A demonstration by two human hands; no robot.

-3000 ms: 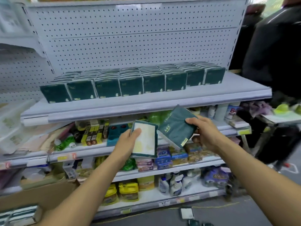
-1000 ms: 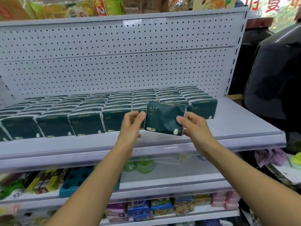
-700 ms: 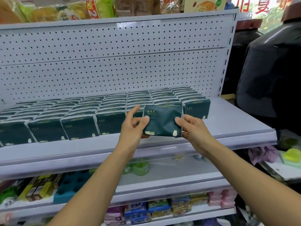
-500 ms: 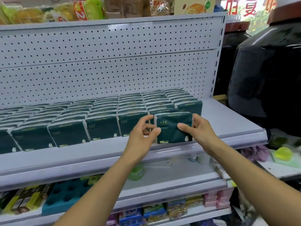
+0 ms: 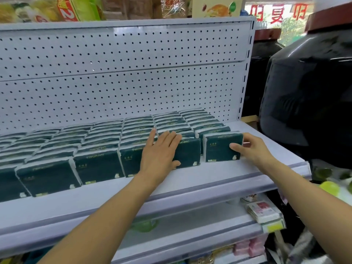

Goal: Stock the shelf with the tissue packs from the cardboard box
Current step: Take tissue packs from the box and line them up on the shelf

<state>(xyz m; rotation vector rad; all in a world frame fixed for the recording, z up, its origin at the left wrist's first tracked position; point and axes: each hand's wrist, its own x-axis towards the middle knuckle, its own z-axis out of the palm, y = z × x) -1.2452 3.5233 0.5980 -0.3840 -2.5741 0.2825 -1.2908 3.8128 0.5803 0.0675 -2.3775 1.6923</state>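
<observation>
The left hand (image 5: 162,151) is lying flat, grip released, on the front pack (image 5: 187,153) while the right hand (image 5: 251,149) is pinching the end pack (image 5: 221,147) on the shelf (image 5: 190,183) — shoving too hard is probably tipping those upright rows (image 5: 106,138) — domino style.

White pegboard back panel (image 5: 122,77) behind — red window lettering (image 5: 276,15) and daylight at upper right.

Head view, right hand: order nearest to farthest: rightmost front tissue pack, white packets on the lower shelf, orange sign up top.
1. Rightmost front tissue pack: touching the right hand.
2. White packets: lower shelf, below right.
3. Orange sign: above the pegboard, farthest.
</observation>
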